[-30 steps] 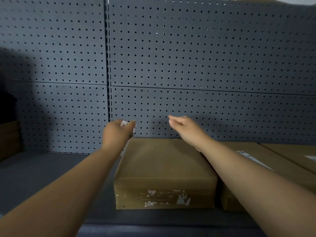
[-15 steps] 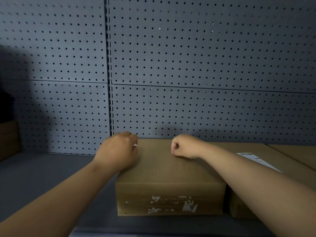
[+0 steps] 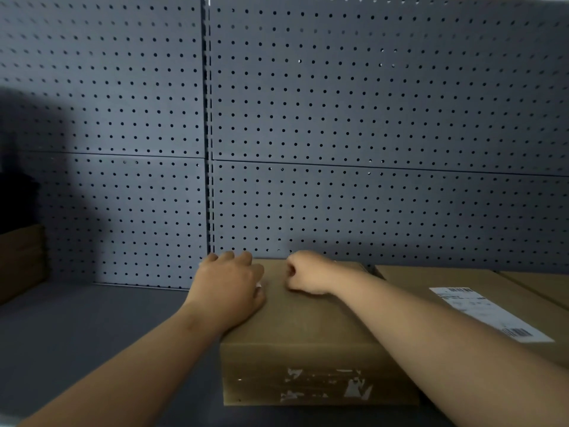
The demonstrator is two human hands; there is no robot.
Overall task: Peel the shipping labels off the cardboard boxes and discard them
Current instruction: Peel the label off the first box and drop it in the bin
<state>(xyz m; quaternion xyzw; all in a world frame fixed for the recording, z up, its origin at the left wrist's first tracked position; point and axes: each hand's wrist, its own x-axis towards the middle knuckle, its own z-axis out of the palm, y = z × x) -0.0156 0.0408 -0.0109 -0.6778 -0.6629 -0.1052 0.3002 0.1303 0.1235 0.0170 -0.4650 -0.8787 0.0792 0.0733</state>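
Note:
A brown cardboard box point(image 3: 308, 331) lies on the grey shelf, with torn white label remnants point(image 3: 326, 386) on its front face. My left hand point(image 3: 228, 288) rests on its far left corner, fingers curled over the back edge, and a small white label scrap point(image 3: 258, 285) shows at the thumb. My right hand point(image 3: 308, 275) is a closed fist pressed on the far part of the box top; nothing shows in it. To the right, a second box point(image 3: 412, 278) carries a whole white shipping label point(image 3: 489, 312) with barcodes.
A grey pegboard wall point(image 3: 338, 118) stands right behind the boxes. A third box point(image 3: 545, 285) lies at the far right and a stack of cardboard point(image 3: 21, 260) at the far left. Bare grey shelf point(image 3: 77, 328) stretches left of the box.
Both hands have come down from mid-air onto the box top. The right hand's fingers have closed into a fist. The white scrap stays in the left hand.

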